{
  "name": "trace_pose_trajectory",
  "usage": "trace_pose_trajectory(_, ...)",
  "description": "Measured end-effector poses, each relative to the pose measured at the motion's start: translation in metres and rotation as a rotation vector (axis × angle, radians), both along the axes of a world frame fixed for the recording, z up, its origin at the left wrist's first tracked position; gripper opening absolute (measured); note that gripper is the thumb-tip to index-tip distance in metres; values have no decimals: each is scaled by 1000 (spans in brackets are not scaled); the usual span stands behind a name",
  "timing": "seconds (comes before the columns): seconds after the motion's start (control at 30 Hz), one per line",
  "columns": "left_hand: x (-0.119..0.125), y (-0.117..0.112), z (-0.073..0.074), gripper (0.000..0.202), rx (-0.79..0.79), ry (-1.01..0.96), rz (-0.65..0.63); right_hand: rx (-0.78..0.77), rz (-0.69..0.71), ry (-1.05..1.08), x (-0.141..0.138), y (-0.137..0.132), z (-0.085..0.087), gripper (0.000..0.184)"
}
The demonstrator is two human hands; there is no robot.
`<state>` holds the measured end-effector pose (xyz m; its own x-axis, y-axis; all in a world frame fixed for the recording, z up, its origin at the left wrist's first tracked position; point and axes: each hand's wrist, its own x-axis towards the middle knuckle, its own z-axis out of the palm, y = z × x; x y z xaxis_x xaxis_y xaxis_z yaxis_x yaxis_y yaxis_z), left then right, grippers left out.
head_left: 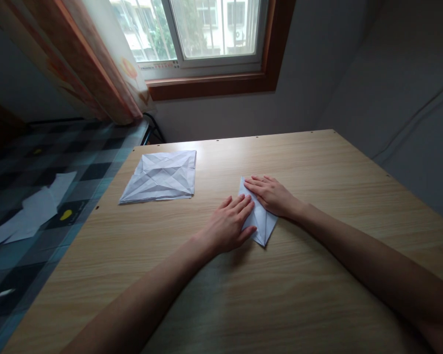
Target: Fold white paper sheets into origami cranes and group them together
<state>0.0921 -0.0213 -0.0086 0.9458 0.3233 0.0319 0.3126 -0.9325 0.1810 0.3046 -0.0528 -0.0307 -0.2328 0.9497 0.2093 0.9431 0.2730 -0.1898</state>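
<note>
A folded white sheet of paper [260, 222] lies flat on the wooden table, with one pointed corner toward me and creases running to that tip. My left hand [231, 223] rests on its left side, palm down, fingers stretched out and thumb apart. Across its upper right part lies my right hand [268, 193], also flat, with the fingers extended. Both hands press on the paper from above and cover much of it. To the left, a stack of creased white paper sheets [162, 176] sits apart from my hands.
The wooden table [192, 290] has its far edge near the wall below a window [214, 29]. On the left is a bed with a checked cover [92, 169], with loose white papers [37, 211] on it. A curtain [96, 64] hangs beside the window.
</note>
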Motion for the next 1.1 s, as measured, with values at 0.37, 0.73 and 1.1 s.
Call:
trace_pose_trajectory(0.37,-1,0,2,61,-14,13,11,-19,-78,15,2,27,-4,49)
trace_pose_trajectory(0.73,-1,1,2,62,-31,-1,7,-36,108,104,9,-20,-4,44)
trace_pose_trajectory(1.1,-3,5,0,60,-64,-25,-13,26,-9,210,15,18,-2,43)
